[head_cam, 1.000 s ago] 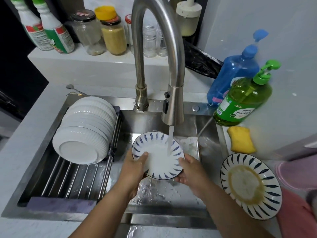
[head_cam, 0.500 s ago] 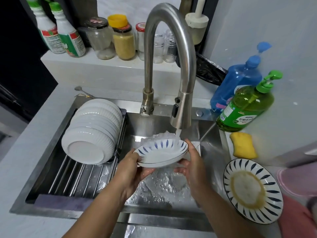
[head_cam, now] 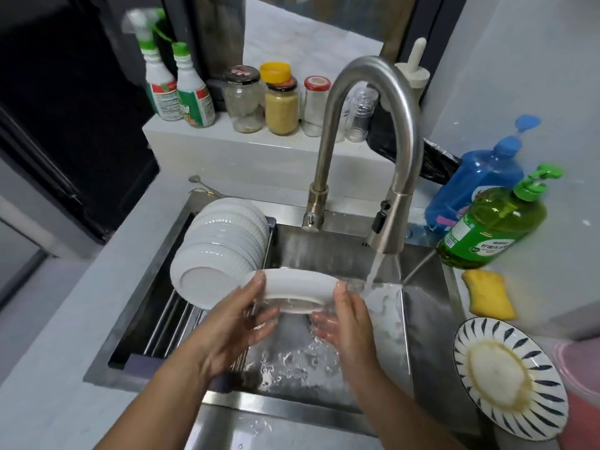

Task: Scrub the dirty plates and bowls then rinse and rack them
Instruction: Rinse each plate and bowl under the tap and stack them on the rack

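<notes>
I hold a small plate over the sink, tipped so its white underside faces me. My left hand grips its left rim and my right hand grips its right rim. Water runs from the tap just right of the plate, past my right hand. Several clean white bowls lie stacked on their sides on the rack at the sink's left. A dirty blue-striped plate with yellow residue sits on the counter at right.
A yellow sponge lies on the counter by a green soap bottle and a blue bottle. Jars and spray bottles stand on the back ledge. Something pink is at the right edge.
The plate has been tilted from face-up under the stream to underside toward me and shifted left, out of the water. The view has pulled back and upward.
</notes>
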